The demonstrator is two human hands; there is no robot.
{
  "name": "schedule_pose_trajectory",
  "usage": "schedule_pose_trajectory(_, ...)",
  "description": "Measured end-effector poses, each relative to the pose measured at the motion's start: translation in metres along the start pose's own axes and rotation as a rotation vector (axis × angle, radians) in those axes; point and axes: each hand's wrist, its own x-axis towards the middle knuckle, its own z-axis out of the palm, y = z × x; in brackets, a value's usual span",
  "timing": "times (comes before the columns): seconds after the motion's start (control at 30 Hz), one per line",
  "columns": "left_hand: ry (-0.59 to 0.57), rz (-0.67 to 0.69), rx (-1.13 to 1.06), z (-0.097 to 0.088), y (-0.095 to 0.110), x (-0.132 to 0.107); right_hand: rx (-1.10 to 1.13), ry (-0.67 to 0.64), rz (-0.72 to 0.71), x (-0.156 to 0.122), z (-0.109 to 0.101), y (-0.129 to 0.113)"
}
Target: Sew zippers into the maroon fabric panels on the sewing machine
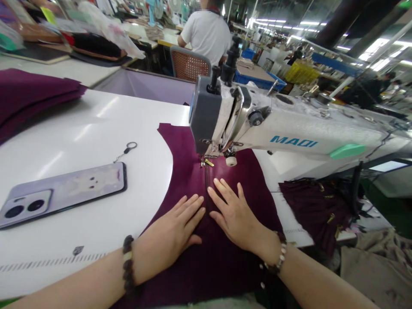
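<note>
A dark purple fabric piece (189, 171) with a zipper (206, 180) down its middle lies on the white table under the needle of a white sewing machine (289, 128). My left hand (175, 227) lies flat on the fabric just left of the zipper, fingers stretched out. My right hand (233, 212) lies flat just right of the zipper, fingers spread toward the presser foot (207, 161). Neither hand holds anything. Each wrist wears a bead bracelet.
A phone in a pale case (61, 191) with a key-ring strap lies on the white table (96, 128) at left. Folded purple fabric (32, 96) is stacked at far left. More purple pieces (315, 206) hang at right. A person in a white shirt (207, 32) sits behind.
</note>
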Motion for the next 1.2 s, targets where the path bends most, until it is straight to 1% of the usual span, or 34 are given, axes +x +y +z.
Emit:
schedule_pose_trajectory(0.17, 0.046, -0.009, -0.067, 0.002, -0.005, 0.003, -0.002, 0.007, 0.007, 0.003, 0.0, 0.0)
schedule_pose_trajectory(0.27, 0.054, -0.003, -0.068, 0.001, -0.008, 0.006, 0.005, 0.01, 0.013, 0.007, 0.0, 0.003)
schedule_pose_trajectory(0.53, 0.031, 0.007, -0.046, 0.001, -0.023, 0.019, -0.003, 0.017, 0.0, 0.024, 0.0, 0.017)
schedule_pose_trajectory(0.77, 0.039, 0.01, -0.012, 0.003, -0.038, 0.029, -0.002, 0.019, 0.017, 0.042, 0.0, 0.026)
schedule_pose_trajectory(1.03, 0.005, 0.007, 0.025, 0.007, -0.057, 0.04, 0.05, 0.018, 0.02, 0.06, -0.004, 0.035)
schedule_pose_trajectory(1.2, 0.04, 0.028, 0.008, 0.007, -0.066, 0.046, 0.08, 0.045, 0.034, 0.07, -0.004, 0.04)
